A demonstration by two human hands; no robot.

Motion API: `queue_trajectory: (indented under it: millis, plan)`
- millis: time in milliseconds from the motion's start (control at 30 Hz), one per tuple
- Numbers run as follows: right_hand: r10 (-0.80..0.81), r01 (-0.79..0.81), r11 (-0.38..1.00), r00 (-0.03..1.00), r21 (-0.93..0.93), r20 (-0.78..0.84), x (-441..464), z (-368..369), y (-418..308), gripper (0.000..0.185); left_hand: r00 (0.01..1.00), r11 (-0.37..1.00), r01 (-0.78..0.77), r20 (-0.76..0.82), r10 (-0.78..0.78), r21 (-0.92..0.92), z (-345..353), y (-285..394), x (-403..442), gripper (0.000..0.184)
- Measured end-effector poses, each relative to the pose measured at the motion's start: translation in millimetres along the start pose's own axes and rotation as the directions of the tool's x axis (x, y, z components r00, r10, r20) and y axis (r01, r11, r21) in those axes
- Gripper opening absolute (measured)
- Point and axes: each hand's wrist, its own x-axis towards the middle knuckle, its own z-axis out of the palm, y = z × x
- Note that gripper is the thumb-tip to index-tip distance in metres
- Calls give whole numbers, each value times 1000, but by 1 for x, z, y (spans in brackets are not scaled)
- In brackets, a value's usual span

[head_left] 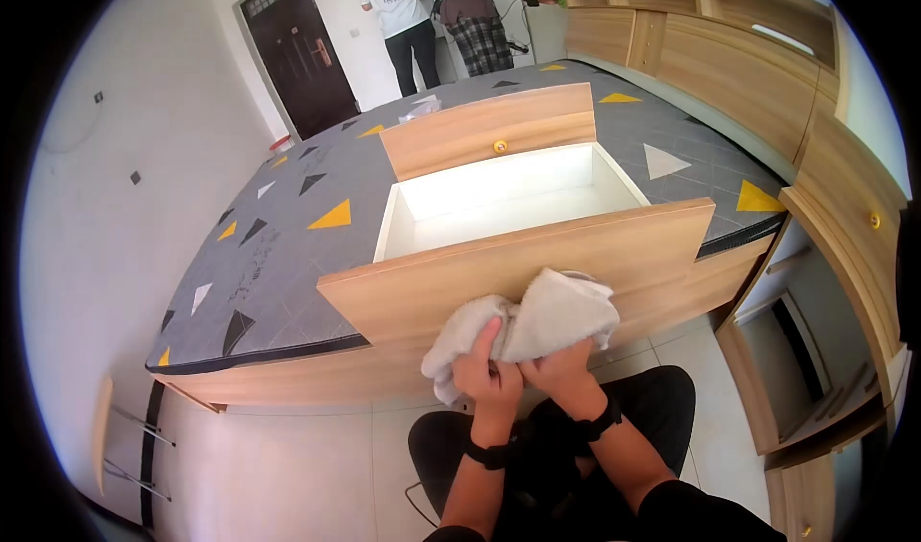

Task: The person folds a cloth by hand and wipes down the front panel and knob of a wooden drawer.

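A white cloth is bunched in both of my hands, in front of the wooden front panel of a drawer. My left hand has its fingers closed on the left part of the cloth, thumb on top. My right hand grips the lower edge of the right part. The drawer's white inside faces up, and it rests on the patterned mattress. Behind it stands a second wooden panel with a round yellow knob. The cloth hides part of the front panel.
A wooden headboard with shelves runs along the right, with an open wooden cabinet below it. Two people stand beyond the bed near a dark door. A folded wooden piece with metal legs stands at the lower left.
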Motion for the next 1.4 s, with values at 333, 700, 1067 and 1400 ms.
queue_trajectory:
  millis: [333, 700, 1067, 1400]
  plan:
    - [41, -36, 998, 993, 50, -115, -24, 14, 6, 36, 994, 997, 51, -90, -56, -51, 14, -10, -36, 33]
    - [345, -361, 930, 922, 68, 176, -147, 51, 53, 30, 957, 970, 241, 165, -240, 14, -1, -40, -103, 34]
    - [683, -647, 473, 698, 598, 214, -96, 14, 18, 40, 847, 829, 531, 148, -511, -175, -19, -17, -63, 40]
    - [780, -730, 327, 567, 600, 265, -60, 18, 43, 29, 572, 481, 806, 247, -782, -346, -2, -26, -35, 34]
